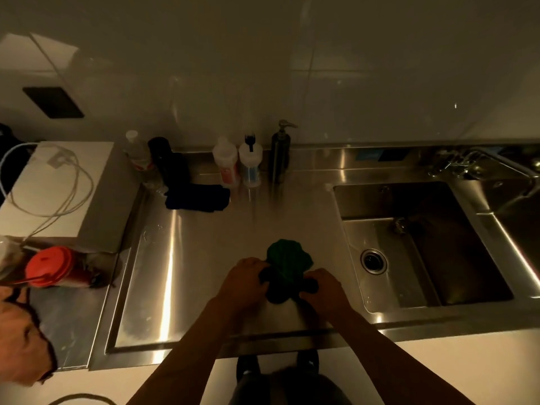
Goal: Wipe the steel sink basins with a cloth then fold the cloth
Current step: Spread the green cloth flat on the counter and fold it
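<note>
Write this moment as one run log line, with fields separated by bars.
cloth: green, bunched | left hand: grips cloth | right hand: grips cloth | place: over drainboard, left of basin

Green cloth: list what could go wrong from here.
1. The green cloth is bunched between the left hand and the right hand. Folded without flattening first, it would likely turn out lumpy.
2. It is held close to the sink basin. If it is spread rightward, an edge might slide over the rim.
3. Spreading it far back could nudge the pump bottle.
</note>
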Action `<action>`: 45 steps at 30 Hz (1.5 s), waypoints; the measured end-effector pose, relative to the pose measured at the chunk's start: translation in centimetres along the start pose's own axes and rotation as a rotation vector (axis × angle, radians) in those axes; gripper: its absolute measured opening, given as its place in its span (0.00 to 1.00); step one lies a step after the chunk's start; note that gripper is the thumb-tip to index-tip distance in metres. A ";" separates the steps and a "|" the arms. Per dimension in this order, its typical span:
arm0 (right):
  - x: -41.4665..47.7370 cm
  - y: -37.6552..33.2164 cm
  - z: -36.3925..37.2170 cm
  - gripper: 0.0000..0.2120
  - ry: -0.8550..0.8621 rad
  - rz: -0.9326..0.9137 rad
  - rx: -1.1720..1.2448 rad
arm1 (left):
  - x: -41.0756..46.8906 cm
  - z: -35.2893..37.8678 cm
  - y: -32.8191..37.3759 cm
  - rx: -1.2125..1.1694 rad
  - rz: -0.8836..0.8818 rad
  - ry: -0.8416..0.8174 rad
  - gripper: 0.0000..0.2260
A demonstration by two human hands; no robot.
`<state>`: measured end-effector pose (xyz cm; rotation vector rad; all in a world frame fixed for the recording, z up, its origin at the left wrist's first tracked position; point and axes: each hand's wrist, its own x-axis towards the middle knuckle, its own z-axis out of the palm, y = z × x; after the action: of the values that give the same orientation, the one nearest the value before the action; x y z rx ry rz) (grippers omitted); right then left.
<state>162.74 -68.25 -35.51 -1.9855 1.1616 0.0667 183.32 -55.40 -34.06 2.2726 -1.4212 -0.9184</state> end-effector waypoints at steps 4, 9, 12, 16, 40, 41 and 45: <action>-0.5 0.3 0.8 0.23 -0.008 -0.038 -0.011 | 1.4 2.0 0.4 0.111 0.037 -0.042 0.26; -0.1 0.5 1.1 0.18 0.042 -0.168 -0.052 | 2.7 3.3 1.1 0.264 0.022 -0.096 0.23; 0.4 0.5 1.1 0.14 0.026 -0.195 -0.073 | 3.0 3.6 1.3 0.283 -0.003 -0.074 0.17; 0.9 0.1 1.0 0.12 0.043 -0.212 -0.076 | 3.4 3.2 1.3 0.273 0.004 -0.057 0.12; 6.4 -4.0 -5.1 0.11 0.020 -0.248 -0.159 | 4.4 -7.6 5.3 0.107 0.174 0.337 0.08; 6.5 -4.0 -5.3 0.11 0.038 -0.229 -0.128 | 4.4 -8.2 5.3 0.128 0.183 0.365 0.09; 6.5 -4.4 -6.5 0.05 0.184 -0.201 0.013 | 4.4 -9.5 4.7 0.220 0.169 0.422 0.11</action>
<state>167.57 -76.10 -31.23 -2.1206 1.0658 -0.2312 187.66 -62.13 -25.89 2.2720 -1.5403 -0.2186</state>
